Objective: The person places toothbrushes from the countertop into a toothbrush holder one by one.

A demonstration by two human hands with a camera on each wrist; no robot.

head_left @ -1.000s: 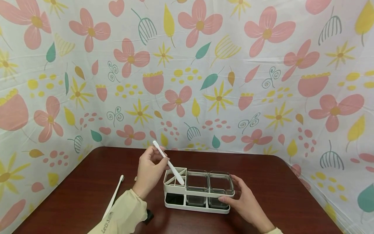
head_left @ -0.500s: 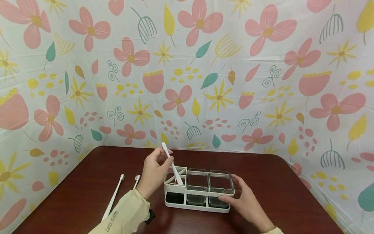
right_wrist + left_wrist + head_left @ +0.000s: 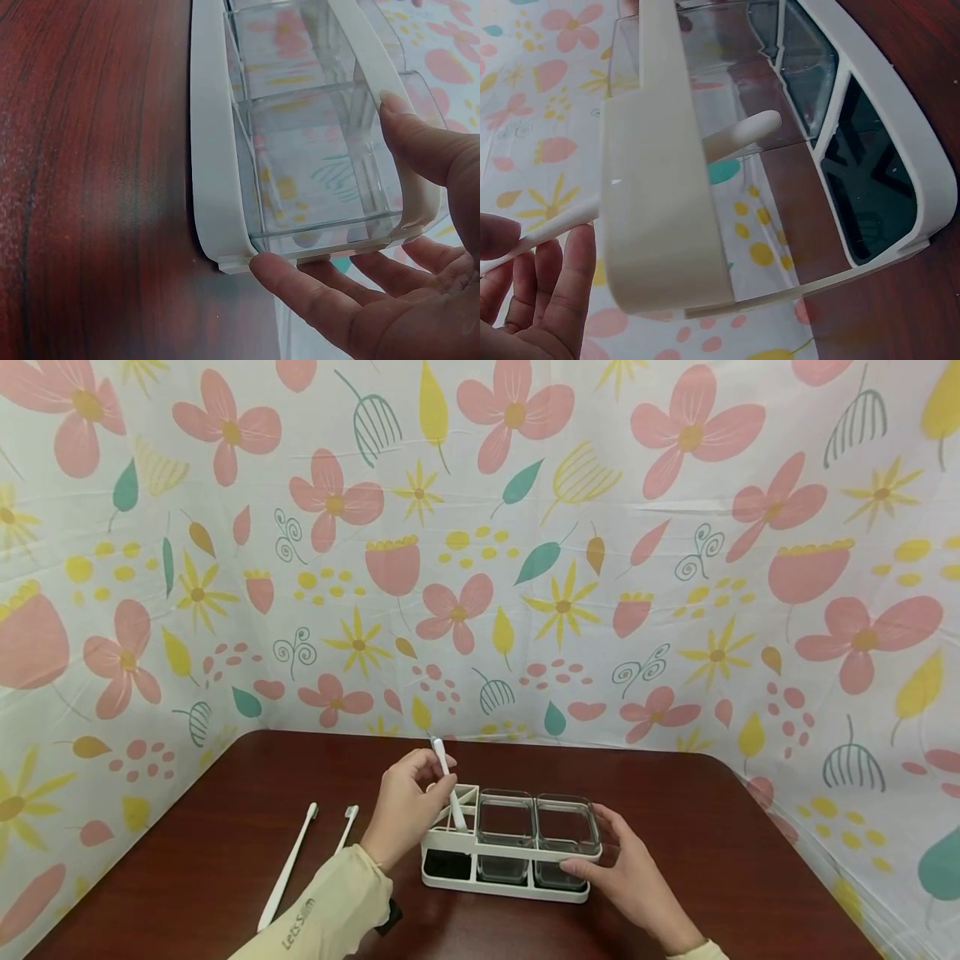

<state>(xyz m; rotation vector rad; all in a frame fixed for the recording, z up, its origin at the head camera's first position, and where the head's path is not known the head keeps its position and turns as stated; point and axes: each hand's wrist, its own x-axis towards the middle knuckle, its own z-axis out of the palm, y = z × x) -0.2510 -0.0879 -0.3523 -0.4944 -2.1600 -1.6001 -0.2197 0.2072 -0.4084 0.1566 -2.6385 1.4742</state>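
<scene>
A white toothbrush (image 3: pixel 452 795) stands tilted in the slotted left end of a cream toothbrush holder (image 3: pixel 517 843). My left hand (image 3: pixel 407 797) pinches its upper part between thumb and fingers. The left wrist view shows the handle's rounded end (image 3: pixel 754 133) out below the holder's upper frame, above the dark base. My right hand (image 3: pixel 637 881) grips the holder's right end, thumb on the front rail and fingers around the side and back. Two clear cups sit in the holder, one in the middle (image 3: pixel 506 814) and one at the right (image 3: pixel 567 821).
Two more white toothbrushes lie left of my left forearm: one long in view (image 3: pixel 288 867), the other (image 3: pixel 347 827) partly under the sleeve. A small black object (image 3: pixel 391 918) shows beside the cuff. The dark red tabletop (image 3: pixel 720 843) ends at a floral curtain (image 3: pixel 480 560).
My left hand has moved right and slightly down, and the toothbrush is more upright and lower in the slot. A second toothbrush on the table has come into view. The right hand stays on the holder.
</scene>
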